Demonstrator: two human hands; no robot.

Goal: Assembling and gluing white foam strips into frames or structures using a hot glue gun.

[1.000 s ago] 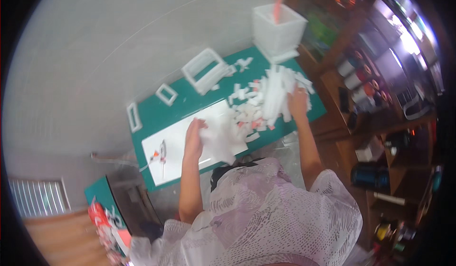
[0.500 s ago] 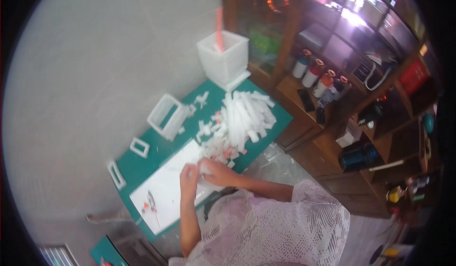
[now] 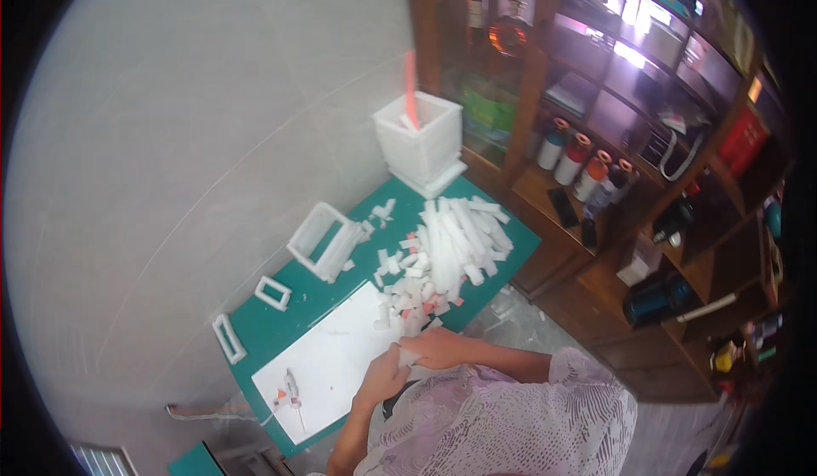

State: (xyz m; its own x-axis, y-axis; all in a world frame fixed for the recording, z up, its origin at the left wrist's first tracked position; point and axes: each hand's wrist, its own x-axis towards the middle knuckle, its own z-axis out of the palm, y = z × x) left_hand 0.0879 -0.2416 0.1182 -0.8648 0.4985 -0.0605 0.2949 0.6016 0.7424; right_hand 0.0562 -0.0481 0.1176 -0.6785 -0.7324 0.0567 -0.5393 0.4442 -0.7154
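Observation:
Both my hands are together at the near edge of the white board, close to my body. My left hand [image 3: 385,377] has its fingers closed on a small white foam piece [image 3: 408,358]. From the other side, my right hand [image 3: 434,348] closes on the same piece, which the fingers partly cover. The white board [image 3: 340,359] lies on a green table [image 3: 308,306]. Just beyond my hands are small white and pink foam scraps [image 3: 417,296]. Behind them lies a heap of long white foam strips [image 3: 459,236].
A white foam box [image 3: 417,144] with a pink strip stands at the far corner. Along the wall side are a larger foam frame [image 3: 325,242] and small frames [image 3: 272,293] [image 3: 227,338]. A small grey-and-orange tool [image 3: 292,385] lies on the board. A wooden cabinet [image 3: 545,255] stands right.
The whole view has shifted, so the scene sits lower and further right. My hands have moved from over the board toward my body, still together on the foam piece.

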